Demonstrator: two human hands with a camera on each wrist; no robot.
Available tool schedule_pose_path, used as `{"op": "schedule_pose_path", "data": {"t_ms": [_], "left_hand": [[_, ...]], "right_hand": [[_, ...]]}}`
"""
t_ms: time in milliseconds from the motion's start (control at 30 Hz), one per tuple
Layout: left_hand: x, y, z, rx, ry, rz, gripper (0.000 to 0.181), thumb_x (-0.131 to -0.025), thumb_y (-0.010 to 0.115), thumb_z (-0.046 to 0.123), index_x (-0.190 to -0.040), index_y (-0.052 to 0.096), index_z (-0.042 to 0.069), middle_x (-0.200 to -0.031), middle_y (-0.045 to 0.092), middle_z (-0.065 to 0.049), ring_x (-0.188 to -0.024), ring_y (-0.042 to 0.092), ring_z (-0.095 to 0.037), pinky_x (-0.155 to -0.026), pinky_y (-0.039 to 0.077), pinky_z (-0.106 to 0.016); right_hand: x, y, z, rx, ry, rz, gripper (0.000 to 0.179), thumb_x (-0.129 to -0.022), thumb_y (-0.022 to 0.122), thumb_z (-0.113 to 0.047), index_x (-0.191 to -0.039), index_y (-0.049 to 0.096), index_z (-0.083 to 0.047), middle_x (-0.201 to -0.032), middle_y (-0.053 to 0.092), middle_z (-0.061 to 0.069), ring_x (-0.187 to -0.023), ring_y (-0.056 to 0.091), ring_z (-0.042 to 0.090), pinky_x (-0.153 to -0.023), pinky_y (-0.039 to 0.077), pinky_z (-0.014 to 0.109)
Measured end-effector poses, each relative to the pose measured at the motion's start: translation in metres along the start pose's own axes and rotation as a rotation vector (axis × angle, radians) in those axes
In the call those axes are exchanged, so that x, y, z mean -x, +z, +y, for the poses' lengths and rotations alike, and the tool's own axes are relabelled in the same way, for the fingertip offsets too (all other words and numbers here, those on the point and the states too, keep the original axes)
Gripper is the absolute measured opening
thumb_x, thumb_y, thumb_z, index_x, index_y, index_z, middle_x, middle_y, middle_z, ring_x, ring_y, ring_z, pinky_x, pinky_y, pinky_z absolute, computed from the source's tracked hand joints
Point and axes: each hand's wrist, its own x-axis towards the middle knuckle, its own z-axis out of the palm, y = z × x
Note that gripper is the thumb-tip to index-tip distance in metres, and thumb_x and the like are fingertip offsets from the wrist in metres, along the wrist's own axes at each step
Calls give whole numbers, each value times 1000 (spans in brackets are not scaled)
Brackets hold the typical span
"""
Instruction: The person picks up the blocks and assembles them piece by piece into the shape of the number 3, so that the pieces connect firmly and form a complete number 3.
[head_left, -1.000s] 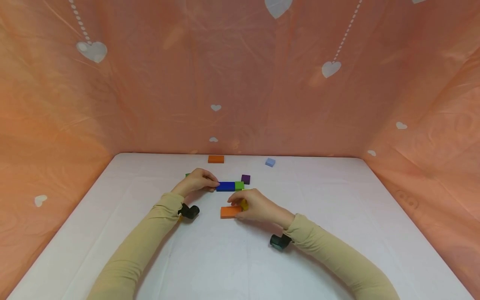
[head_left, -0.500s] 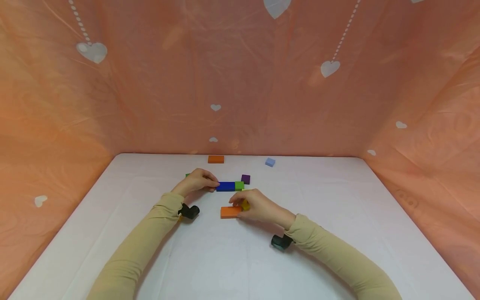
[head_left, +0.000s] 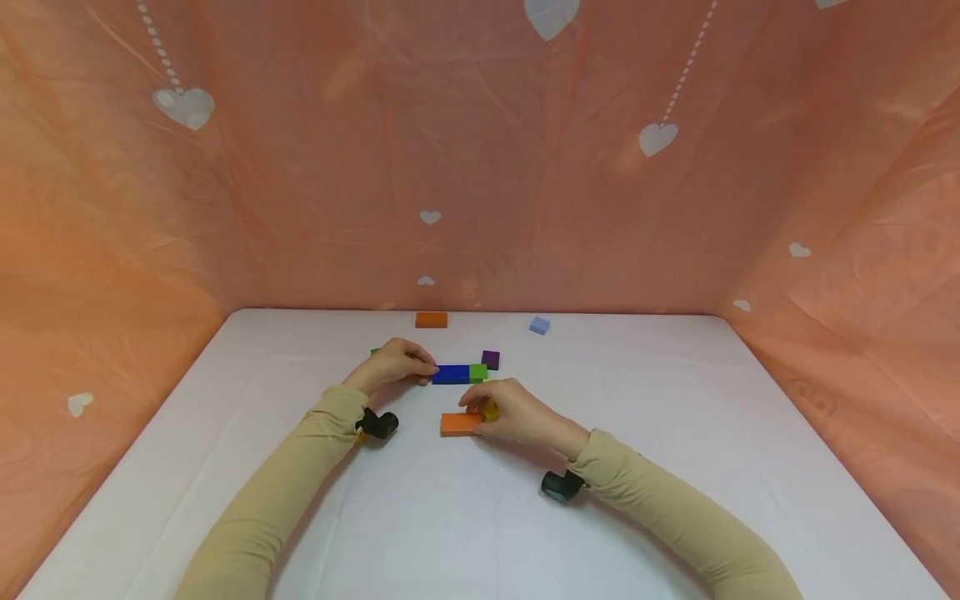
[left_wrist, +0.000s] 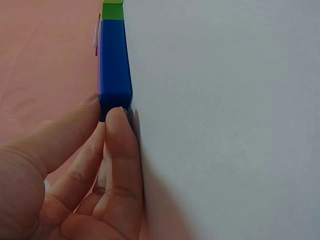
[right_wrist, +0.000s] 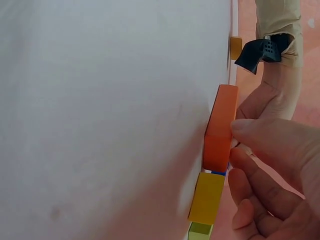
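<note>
On the white table, my left hand pinches the left end of a long blue block. The left wrist view shows thumb and finger at the near end of this blue block. A green block adjoins its right end. Closer to me, my right hand holds the right end of a flat orange block between thumb and fingers. Beyond the orange block in the right wrist view come a yellow block and a yellow-green block. My right fingers partly cover the yellow one in the head view.
Farther back lie another orange block, a light blue block and a purple block. Behind my left hand peeks a green piece. A yellow-orange block sits near the left wrist. Orange cloth walls the table.
Over the last second my right hand has shifted very slightly right along the orange block. My left hand and the blue block stay in place.
</note>
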Motion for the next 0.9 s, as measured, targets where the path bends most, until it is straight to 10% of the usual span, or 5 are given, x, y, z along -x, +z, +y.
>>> {"op": "schedule_pose_path", "data": {"t_ms": [900], "left_hand": [[-1, -1, -2, 6, 11, -11, 23, -89, 68, 8, -106, 65, -7, -89, 67, -10, -72, 64, -13, -73, 56, -27]], "right_hand": [[5, 0, 12, -108, 57, 21, 32, -80, 76, -3, -111, 66, -3, -101, 67, 1, -93, 61, 14, -82, 52, 25]]}}
